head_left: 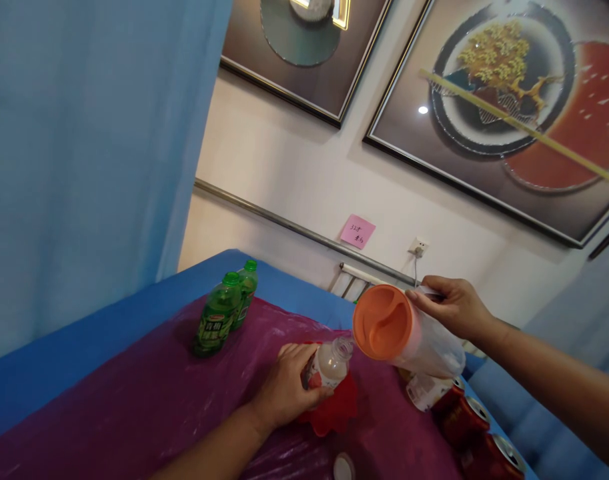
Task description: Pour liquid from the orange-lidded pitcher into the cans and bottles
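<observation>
My left hand [289,387] is wrapped round a small clear bottle [331,363], whose uncapped mouth tilts up and to the right. In my right hand [457,303] is the handle of a translucent pitcher [431,347] with an orange lid [383,323]. The pitcher is tipped so that its lid faces left, close to the bottle's mouth and apart from it. No liquid can be made out between them. Below the bottle lies a red scalloped mat [334,410] on the purple table cover [149,393].
Two green bottles [219,317] stand at the back left. Several red cans [464,420] and a white-labelled container [427,390] line the right side. A white cap [343,467] lies near the front. Blue curtains [84,153] hang at the left.
</observation>
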`<state>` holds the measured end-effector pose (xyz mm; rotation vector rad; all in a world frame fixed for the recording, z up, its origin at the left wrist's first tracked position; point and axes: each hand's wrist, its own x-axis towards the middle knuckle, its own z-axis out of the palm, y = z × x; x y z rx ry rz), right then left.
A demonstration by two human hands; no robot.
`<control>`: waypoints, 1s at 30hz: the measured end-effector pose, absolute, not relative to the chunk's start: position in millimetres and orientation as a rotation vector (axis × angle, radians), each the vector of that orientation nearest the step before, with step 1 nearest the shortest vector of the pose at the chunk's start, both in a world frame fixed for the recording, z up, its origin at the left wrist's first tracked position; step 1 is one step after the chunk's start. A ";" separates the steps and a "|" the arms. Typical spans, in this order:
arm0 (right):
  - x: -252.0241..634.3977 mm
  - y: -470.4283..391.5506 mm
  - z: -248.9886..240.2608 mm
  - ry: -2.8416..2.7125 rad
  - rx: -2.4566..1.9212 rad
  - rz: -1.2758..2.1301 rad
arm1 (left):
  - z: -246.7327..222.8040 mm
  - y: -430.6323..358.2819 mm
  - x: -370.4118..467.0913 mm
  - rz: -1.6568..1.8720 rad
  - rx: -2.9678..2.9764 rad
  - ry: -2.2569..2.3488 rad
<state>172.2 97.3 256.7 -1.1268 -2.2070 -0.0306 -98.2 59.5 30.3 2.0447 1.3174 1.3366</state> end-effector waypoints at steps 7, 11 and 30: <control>170.2 93.4 259.2 -2.199 -1.126 -0.046 | 30.0 59.1 -97.4 1.361 2.033 1.324; 170.4 93.9 258.7 -2.202 -1.115 -0.052 | 31.9 58.4 -97.4 1.345 2.031 1.327; 173.5 94.1 258.2 -2.207 -1.118 -0.054 | 29.5 60.1 -98.5 1.359 2.054 1.299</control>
